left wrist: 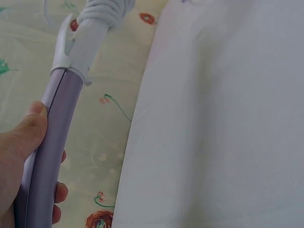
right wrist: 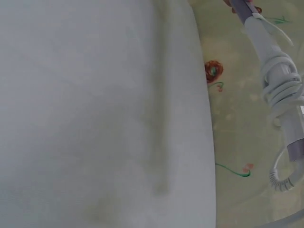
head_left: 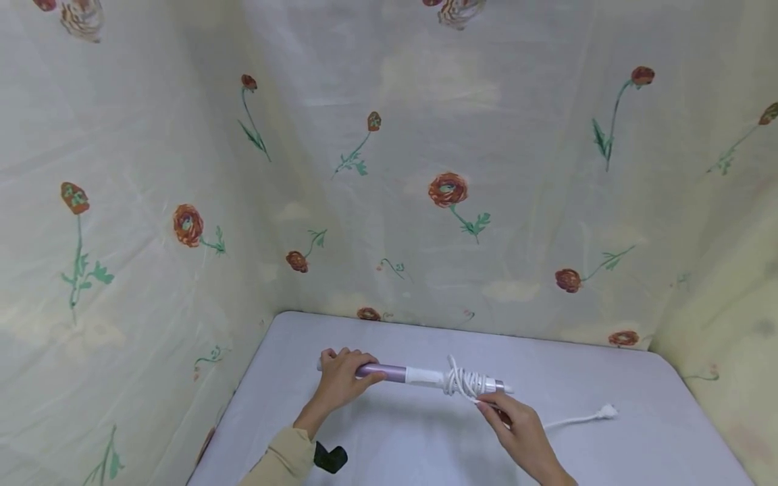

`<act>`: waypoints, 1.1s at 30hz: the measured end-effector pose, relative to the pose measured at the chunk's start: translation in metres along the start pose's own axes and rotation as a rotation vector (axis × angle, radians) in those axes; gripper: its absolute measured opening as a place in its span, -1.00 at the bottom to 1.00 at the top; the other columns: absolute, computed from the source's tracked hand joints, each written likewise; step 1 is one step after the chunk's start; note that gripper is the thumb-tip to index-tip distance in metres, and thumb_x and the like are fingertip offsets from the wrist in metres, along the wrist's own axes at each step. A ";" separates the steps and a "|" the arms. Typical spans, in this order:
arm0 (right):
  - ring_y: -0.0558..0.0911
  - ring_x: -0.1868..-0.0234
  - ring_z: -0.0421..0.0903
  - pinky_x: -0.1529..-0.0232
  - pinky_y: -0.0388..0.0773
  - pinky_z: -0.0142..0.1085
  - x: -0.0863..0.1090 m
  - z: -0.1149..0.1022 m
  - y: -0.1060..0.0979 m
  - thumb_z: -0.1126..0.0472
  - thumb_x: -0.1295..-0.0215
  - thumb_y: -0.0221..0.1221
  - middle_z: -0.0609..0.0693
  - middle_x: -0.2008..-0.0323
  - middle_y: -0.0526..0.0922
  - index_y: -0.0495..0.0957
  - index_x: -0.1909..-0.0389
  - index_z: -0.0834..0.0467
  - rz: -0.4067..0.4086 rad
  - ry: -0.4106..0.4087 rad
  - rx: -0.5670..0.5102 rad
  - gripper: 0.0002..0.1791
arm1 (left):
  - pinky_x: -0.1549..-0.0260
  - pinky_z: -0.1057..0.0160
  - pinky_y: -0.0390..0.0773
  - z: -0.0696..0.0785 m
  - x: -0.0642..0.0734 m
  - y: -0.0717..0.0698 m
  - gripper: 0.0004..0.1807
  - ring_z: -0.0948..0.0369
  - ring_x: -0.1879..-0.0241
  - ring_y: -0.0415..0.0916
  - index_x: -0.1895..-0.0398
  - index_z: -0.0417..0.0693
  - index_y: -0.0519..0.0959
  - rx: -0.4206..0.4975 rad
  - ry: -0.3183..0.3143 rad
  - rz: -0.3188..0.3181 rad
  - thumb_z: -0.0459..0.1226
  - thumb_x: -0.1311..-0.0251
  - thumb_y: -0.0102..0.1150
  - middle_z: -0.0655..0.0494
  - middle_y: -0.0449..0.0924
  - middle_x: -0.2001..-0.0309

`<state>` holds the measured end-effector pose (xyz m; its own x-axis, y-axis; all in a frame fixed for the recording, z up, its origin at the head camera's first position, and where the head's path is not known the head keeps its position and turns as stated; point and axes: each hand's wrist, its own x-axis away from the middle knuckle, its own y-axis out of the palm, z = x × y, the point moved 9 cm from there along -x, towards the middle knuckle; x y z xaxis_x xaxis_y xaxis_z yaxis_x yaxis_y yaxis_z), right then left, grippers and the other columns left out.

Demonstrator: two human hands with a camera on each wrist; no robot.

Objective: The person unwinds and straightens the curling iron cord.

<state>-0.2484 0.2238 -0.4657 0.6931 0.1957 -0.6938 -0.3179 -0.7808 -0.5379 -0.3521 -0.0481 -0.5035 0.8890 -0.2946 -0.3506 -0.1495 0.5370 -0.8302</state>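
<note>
A curling iron (head_left: 422, 376) with a purple barrel and a white handle is held crosswise above the table. My left hand (head_left: 342, 378) grips the barrel; in the left wrist view the thumb (left wrist: 33, 126) lies along one side and fingertips show on the other. White cord (head_left: 464, 383) is wound in several loops around the handle. At the handle's right end my right hand (head_left: 519, 432) pinches the cord between thumb and fingers. Past that hand the cord's tail ends in a white plug (head_left: 608, 412). The right wrist view shows the wound loops (right wrist: 282, 80) but not the right hand.
A white-covered table (head_left: 389, 445) lies beneath, with the curling iron's shadow on it. Cloth walls (head_left: 523, 223) printed with red flowers stand behind and at both sides. A dark object (head_left: 330, 459) shows beside the left sleeve.
</note>
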 end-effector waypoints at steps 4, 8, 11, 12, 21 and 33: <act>0.45 0.53 -0.44 0.53 0.38 -0.65 -0.010 -0.002 -0.006 0.56 0.01 0.27 -0.10 0.48 0.63 0.59 0.31 0.15 -0.005 -0.037 -0.013 -0.71 | 0.05 -0.07 0.03 0.001 0.001 0.000 -0.62 0.28 0.33 0.35 0.20 0.22 0.64 0.003 0.011 -0.011 0.21 -0.07 0.18 0.27 0.64 0.34; 0.36 0.56 -0.47 0.56 0.33 -0.65 -0.018 0.003 -0.009 0.52 -0.06 0.25 -0.11 0.49 0.61 0.58 0.29 0.15 -0.027 -0.026 0.007 -0.75 | 0.06 -0.06 0.04 0.003 0.001 -0.001 -0.62 0.27 0.33 0.36 0.20 0.21 0.64 0.005 0.025 -0.011 0.20 -0.07 0.18 0.26 0.64 0.35; 0.37 0.55 -0.46 0.55 0.34 -0.64 -0.025 0.008 -0.013 0.51 -0.08 0.24 -0.06 0.48 0.63 0.58 0.28 0.16 -0.019 -0.020 0.026 -0.77 | 0.06 -0.06 0.05 0.005 0.002 -0.002 -0.62 0.27 0.32 0.37 0.20 0.21 0.63 0.002 0.035 -0.008 0.20 -0.07 0.17 0.26 0.64 0.34; 0.38 0.55 -0.46 0.55 0.35 -0.63 -0.028 0.009 -0.015 0.51 -0.08 0.24 -0.04 0.47 0.64 0.58 0.28 0.16 -0.014 -0.017 0.032 -0.77 | 0.07 -0.06 0.05 0.006 0.002 -0.003 -0.62 0.27 0.31 0.37 0.20 0.21 0.63 0.002 0.037 -0.009 0.20 -0.07 0.17 0.26 0.64 0.34; 0.32 0.62 -0.44 0.60 0.27 -0.61 -0.050 0.029 -0.030 0.47 -0.12 0.24 -0.07 0.54 0.61 0.62 0.32 0.20 0.077 0.038 0.082 -0.85 | 0.05 -0.07 0.05 0.005 0.003 -0.002 -0.59 0.27 0.28 0.38 0.16 0.22 0.63 0.020 0.014 -0.056 0.21 -0.08 0.15 0.26 0.65 0.30; 0.52 0.43 -0.37 0.38 0.47 -0.50 -0.047 0.091 -0.014 0.16 -0.35 0.11 0.02 0.36 0.73 0.65 0.26 0.12 -0.060 0.318 0.146 -0.83 | 0.07 -0.04 0.04 0.007 0.001 0.003 -0.63 0.29 0.27 0.39 0.18 0.25 0.62 0.041 0.062 -0.082 0.20 -0.08 0.16 0.32 0.65 0.28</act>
<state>-0.3358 0.2795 -0.4693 0.8730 0.0265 -0.4871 -0.3432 -0.6762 -0.6519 -0.3488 -0.0415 -0.5038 0.8686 -0.3867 -0.3100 -0.0589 0.5405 -0.8393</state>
